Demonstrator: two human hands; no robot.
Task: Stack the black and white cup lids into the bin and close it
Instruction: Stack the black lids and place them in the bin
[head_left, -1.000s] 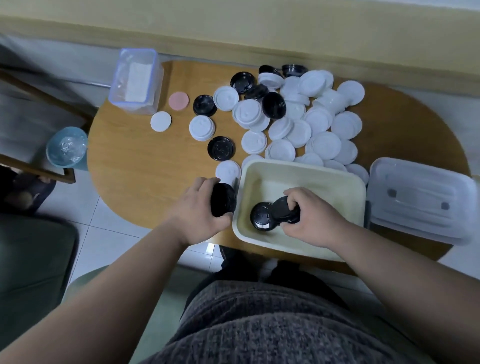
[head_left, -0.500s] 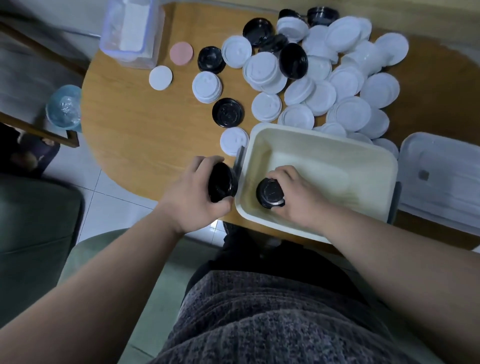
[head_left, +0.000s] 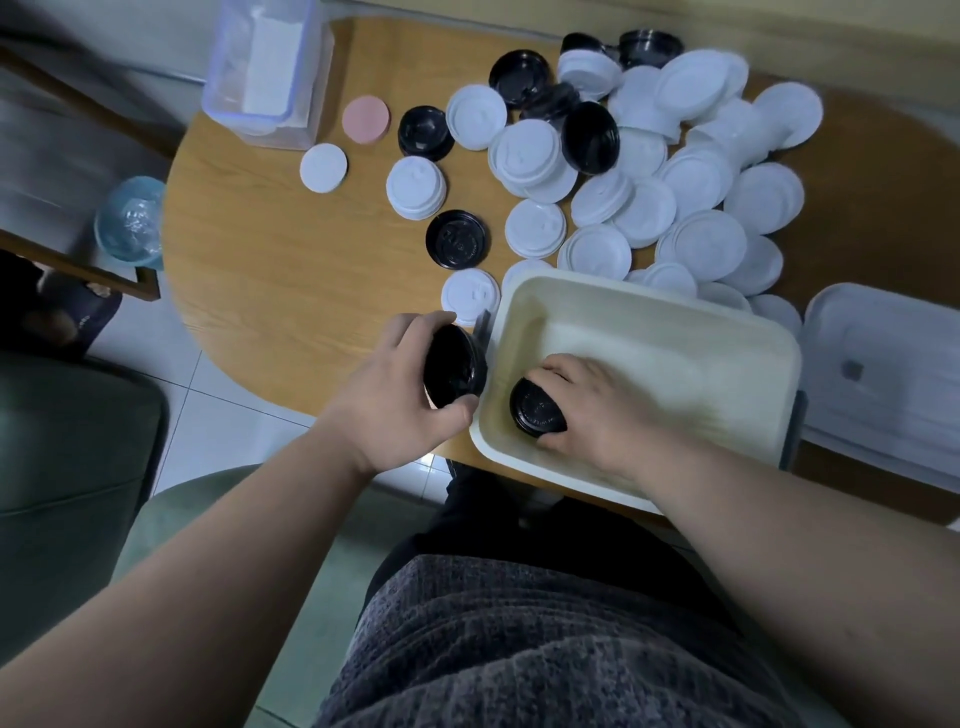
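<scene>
A cream bin (head_left: 748, 332) sits at the near edge of the round wooden table (head_left: 291, 270). My right hand (head_left: 592, 410) is inside it at the near left corner, shut on a stack of black lids (head_left: 535, 408) lying on its side. Just left of the bin, my left hand (head_left: 395, 400) grips another stack of black lids (head_left: 452, 364). Many white lids (head_left: 696, 182) and a few black lids (head_left: 457, 239) are spread over the table behind the bin. The bin's translucent cover (head_left: 883, 374) lies to its right.
A clear plastic box (head_left: 267, 73) stands at the table's far left, with a pink disc (head_left: 365, 120) and a white disc (head_left: 323, 168) beside it. A blue-tinted container (head_left: 130, 221) sits off the table to the left. Green seat below.
My right hand pushed its black lids deeper into the bin's near left corner, gathering them into one stack. The view tilted down. My left hand kept hold of its stack.
</scene>
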